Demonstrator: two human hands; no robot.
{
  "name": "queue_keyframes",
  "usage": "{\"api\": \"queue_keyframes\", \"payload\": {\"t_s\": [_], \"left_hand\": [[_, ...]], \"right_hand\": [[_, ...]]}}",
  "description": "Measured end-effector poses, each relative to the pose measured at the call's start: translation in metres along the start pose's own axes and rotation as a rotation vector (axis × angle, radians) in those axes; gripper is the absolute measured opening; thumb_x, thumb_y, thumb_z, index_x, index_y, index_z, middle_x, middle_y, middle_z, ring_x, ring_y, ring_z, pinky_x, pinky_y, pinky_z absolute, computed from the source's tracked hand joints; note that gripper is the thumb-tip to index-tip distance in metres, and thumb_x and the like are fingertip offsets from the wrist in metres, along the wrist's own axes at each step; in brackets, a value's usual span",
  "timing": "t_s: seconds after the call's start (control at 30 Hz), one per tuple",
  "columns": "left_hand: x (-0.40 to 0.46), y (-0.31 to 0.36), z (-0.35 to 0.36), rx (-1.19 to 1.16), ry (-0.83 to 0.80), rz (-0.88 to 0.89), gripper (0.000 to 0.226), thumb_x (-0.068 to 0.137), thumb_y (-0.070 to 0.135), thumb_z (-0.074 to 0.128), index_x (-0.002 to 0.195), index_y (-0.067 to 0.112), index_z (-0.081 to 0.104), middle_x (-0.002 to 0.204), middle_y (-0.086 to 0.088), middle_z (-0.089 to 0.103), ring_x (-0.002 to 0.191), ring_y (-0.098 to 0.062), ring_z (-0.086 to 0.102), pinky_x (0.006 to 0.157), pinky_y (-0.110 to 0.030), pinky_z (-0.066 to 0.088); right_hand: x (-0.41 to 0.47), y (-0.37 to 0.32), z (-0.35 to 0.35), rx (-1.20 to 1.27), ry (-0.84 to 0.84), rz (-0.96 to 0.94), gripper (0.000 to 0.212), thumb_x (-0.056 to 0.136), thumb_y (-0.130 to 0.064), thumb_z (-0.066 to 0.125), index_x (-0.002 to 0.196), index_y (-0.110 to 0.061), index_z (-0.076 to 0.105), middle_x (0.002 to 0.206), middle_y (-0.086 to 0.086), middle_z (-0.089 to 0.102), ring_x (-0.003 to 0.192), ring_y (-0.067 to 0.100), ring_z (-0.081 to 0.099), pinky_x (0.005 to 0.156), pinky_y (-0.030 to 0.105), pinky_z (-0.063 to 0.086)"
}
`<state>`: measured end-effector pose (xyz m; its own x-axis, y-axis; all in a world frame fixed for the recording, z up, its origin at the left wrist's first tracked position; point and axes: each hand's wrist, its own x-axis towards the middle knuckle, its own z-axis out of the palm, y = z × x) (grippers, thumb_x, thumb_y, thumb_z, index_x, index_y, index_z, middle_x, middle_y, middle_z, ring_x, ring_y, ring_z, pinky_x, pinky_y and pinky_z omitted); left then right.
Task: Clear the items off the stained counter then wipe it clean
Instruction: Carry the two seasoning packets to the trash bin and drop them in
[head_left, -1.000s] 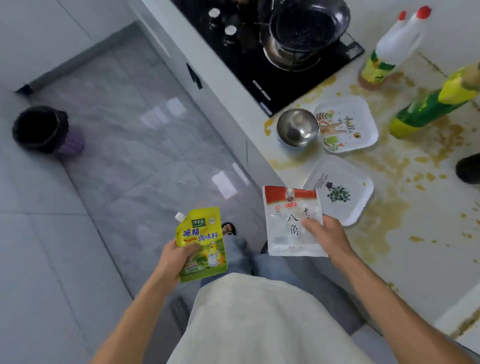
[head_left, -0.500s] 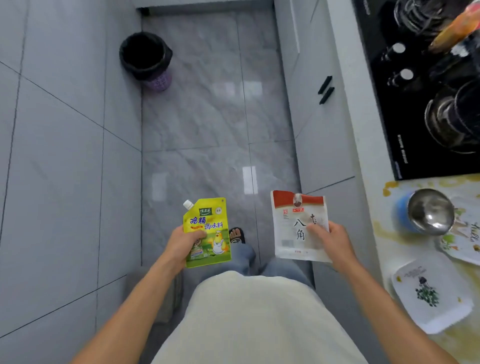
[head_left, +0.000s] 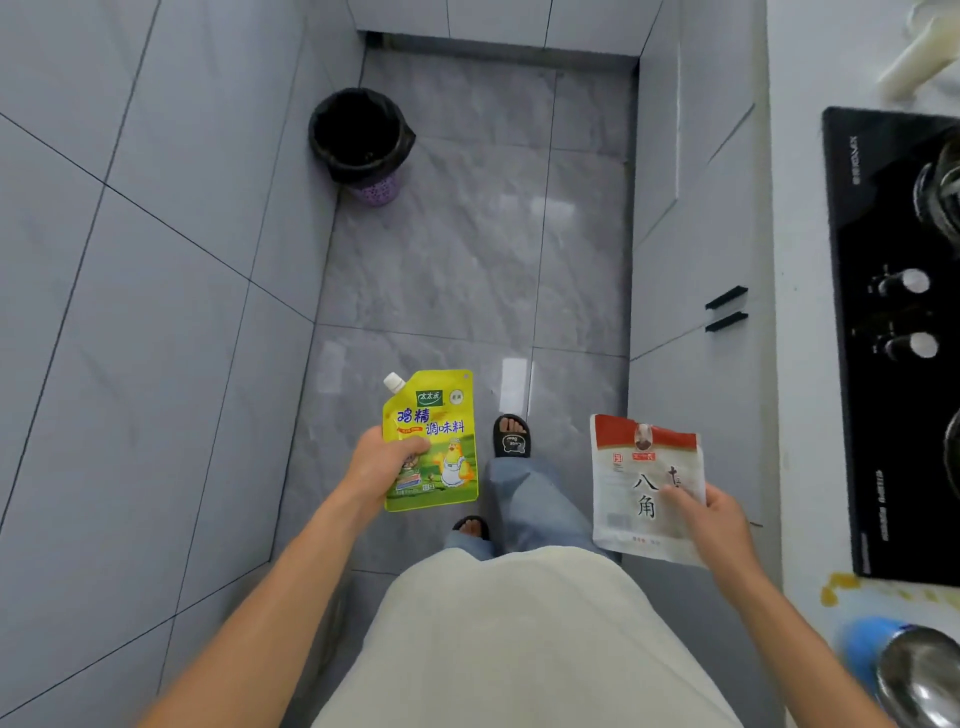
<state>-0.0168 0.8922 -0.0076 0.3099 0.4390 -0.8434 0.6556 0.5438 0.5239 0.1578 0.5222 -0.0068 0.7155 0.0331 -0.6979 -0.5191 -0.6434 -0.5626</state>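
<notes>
My left hand (head_left: 382, 462) grips a yellow spouted seasoning pouch (head_left: 434, 436) by its lower left side, held over the floor. My right hand (head_left: 719, 525) pinches a white packet with a red top (head_left: 641, 483) at its right edge, beside the cabinet front. The stained counter (head_left: 852, 590) shows only at the lower right, with a yellow smear near the stove's corner. A steel bowl with a blue outside (head_left: 904, 670) sits there at the frame's edge.
A black-lined bin on a purple base (head_left: 361, 143) stands on the grey tiled floor ahead, by the left wall. A black gas stove (head_left: 893, 343) with two knobs runs along the right counter. Grey cabinets (head_left: 691, 291) with black handles line the right side.
The view has turned away from the counter toward the floor and the bin. The plates have left the frame. Both hands still hold their packets, now nearer the stove end.
</notes>
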Motion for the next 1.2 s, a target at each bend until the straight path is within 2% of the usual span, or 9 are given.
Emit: {"api": "queue_keyframes", "payload": {"t_s": [0.17,0.3,0.37,0.63,0.7,0.83,1.0,1.1,1.2], "left_hand": [[0.021,0.041,-0.009,-0.086,0.077,-0.037,0.014,0.092,0.001,0.075,0.105,0.009,0.074,0.095,-0.011,0.084,0.079,-0.028,0.082,0.071,-0.039,0.065],[0.035,0.063,-0.023,-0.152,0.168,-0.059,0.018,0.091,0.000,0.076,0.108,0.005,0.076,0.098,-0.014,0.083,0.085,-0.033,0.080,0.081,-0.046,0.065],[0.042,0.072,-0.033,-0.191,0.214,-0.079,0.017,0.090,0.000,0.076,0.106,0.004,0.076,0.097,-0.015,0.083,0.082,-0.032,0.081,0.081,-0.046,0.064],[0.093,0.109,-0.073,-0.299,0.301,-0.147,0.015,0.090,-0.002,0.075,0.105,0.000,0.075,0.096,-0.020,0.082,0.077,-0.033,0.080,0.078,-0.045,0.064],[0.111,0.128,-0.081,-0.319,0.294,-0.155,0.015,0.090,-0.003,0.074,0.105,0.000,0.076,0.098,-0.021,0.082,0.077,-0.034,0.079,0.078,-0.045,0.065],[0.153,0.179,-0.089,-0.322,0.244,-0.148,0.013,0.090,-0.003,0.074,0.101,0.003,0.077,0.101,-0.023,0.081,0.076,-0.032,0.080,0.074,-0.043,0.065],[0.207,0.269,-0.089,-0.287,0.175,-0.102,0.016,0.090,-0.004,0.073,0.106,-0.001,0.076,0.116,-0.033,0.074,0.096,-0.040,0.074,0.097,-0.065,0.059],[0.234,0.328,-0.085,-0.286,0.128,-0.068,0.020,0.090,-0.003,0.073,0.109,0.000,0.076,0.114,-0.028,0.078,0.096,-0.040,0.077,0.093,-0.060,0.062],[0.263,0.381,-0.081,-0.290,0.118,-0.041,0.030,0.089,-0.002,0.075,0.119,-0.003,0.072,0.113,-0.025,0.079,0.103,-0.042,0.077,0.093,-0.059,0.062]], "right_hand": [[0.066,-0.097,0.021,-0.036,-0.097,-0.067,0.008,0.093,-0.025,0.072,0.096,-0.023,0.079,0.086,-0.005,0.082,0.081,0.019,0.076,0.072,0.035,0.058],[0.109,-0.189,0.051,-0.054,-0.197,-0.171,0.009,0.093,-0.025,0.073,0.099,-0.024,0.080,0.087,-0.008,0.082,0.081,0.016,0.077,0.073,0.033,0.059],[0.127,-0.235,0.070,-0.070,-0.253,-0.220,0.010,0.093,-0.027,0.073,0.100,-0.027,0.080,0.090,-0.009,0.082,0.081,0.013,0.078,0.073,0.034,0.060],[0.176,-0.364,0.144,-0.110,-0.350,-0.271,0.007,0.095,-0.032,0.073,0.100,-0.031,0.078,0.088,-0.018,0.080,0.075,0.006,0.078,0.055,0.021,0.056],[0.188,-0.384,0.155,-0.116,-0.340,-0.263,0.006,0.095,-0.033,0.074,0.100,-0.032,0.078,0.088,-0.017,0.081,0.076,0.008,0.079,0.058,0.024,0.058],[0.217,-0.415,0.165,-0.125,-0.280,-0.225,0.011,0.093,-0.032,0.076,0.101,-0.027,0.080,0.091,-0.007,0.082,0.083,0.019,0.080,0.077,0.042,0.063],[0.245,-0.449,0.159,-0.086,-0.184,-0.155,0.015,0.095,-0.026,0.074,0.108,-0.019,0.078,0.096,0.000,0.082,0.083,0.020,0.079,0.070,0.034,0.059],[0.261,-0.470,0.152,-0.081,-0.156,-0.121,0.019,0.096,-0.025,0.073,0.113,-0.017,0.076,0.101,0.003,0.081,0.091,0.027,0.077,0.071,0.036,0.058],[0.284,-0.494,0.146,-0.092,-0.125,-0.104,0.013,0.096,-0.026,0.072,0.108,-0.021,0.076,0.097,0.002,0.081,0.091,0.029,0.077,0.075,0.040,0.059]]}}
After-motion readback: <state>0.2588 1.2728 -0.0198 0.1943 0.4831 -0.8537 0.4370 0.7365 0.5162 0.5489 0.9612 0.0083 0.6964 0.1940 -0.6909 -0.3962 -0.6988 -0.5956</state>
